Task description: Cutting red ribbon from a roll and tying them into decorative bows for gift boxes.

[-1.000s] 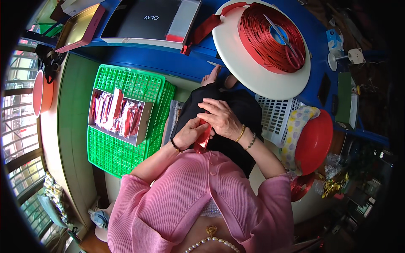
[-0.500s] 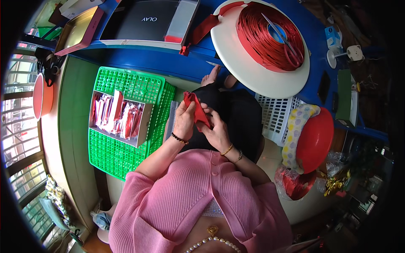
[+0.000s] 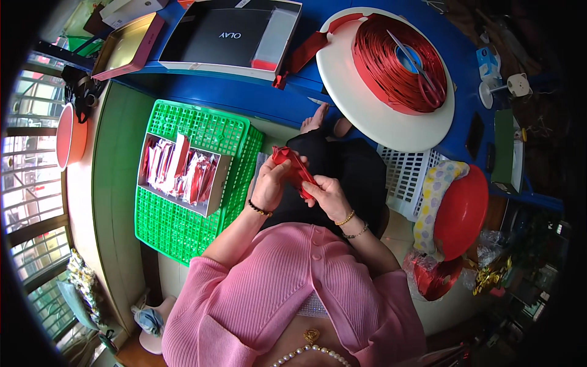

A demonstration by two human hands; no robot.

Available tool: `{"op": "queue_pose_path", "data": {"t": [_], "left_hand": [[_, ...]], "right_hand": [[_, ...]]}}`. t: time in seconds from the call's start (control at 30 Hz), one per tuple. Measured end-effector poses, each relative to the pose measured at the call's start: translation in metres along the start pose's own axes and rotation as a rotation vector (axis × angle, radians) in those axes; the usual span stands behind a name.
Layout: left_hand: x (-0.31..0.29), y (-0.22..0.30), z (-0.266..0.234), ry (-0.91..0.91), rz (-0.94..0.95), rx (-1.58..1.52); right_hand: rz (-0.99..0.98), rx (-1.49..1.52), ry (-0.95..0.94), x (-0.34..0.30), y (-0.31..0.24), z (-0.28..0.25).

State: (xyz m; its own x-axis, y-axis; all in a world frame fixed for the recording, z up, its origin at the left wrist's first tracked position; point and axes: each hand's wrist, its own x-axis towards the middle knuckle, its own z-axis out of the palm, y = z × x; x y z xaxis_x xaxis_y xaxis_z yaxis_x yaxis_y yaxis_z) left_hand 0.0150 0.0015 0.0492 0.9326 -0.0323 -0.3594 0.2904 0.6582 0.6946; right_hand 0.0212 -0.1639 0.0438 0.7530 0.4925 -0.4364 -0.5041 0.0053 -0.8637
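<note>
Above my lap I hold a folded piece of red ribbon (image 3: 296,170) between my two hands. My left hand (image 3: 268,186) pinches its upper end, with the thumb on top and the fingers partly behind it. At the lower end, the thumb and fingers of my right hand (image 3: 329,198) are closed on the ribbon. Ahead to the right, a large roll of red ribbon (image 3: 379,67) lies on a round white board (image 3: 342,92). Scissors (image 3: 431,92) with dark red handles rest across the roll.
At my left, an open box of wrapped red pieces (image 3: 183,171) sits on an upturned green basket (image 3: 177,229). A black box (image 3: 214,43) and a pink-edged tray (image 3: 131,46) stand on the blue table (image 3: 244,82). To the right are a white basket (image 3: 406,168) and a red basin (image 3: 466,211).
My right hand has slid down to the ribbon's lower end, and the ribbon is stretched longer between my hands. The whole view has shifted slightly.
</note>
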Motion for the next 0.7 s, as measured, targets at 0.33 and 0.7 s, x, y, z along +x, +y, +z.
{"op": "queue_pose_path", "data": {"t": [0.33, 0.7], "left_hand": [[-0.006, -0.006, 0.004, -0.049, -0.105, -0.288], [-0.015, -0.033, 0.006, -0.028, -0.129, 0.0]], "right_hand": [[0.039, -0.198, -0.021, -0.003, 0.006, 0.0], [-0.695, -0.909, 0.237, 0.012, -0.028, -0.001]]}}
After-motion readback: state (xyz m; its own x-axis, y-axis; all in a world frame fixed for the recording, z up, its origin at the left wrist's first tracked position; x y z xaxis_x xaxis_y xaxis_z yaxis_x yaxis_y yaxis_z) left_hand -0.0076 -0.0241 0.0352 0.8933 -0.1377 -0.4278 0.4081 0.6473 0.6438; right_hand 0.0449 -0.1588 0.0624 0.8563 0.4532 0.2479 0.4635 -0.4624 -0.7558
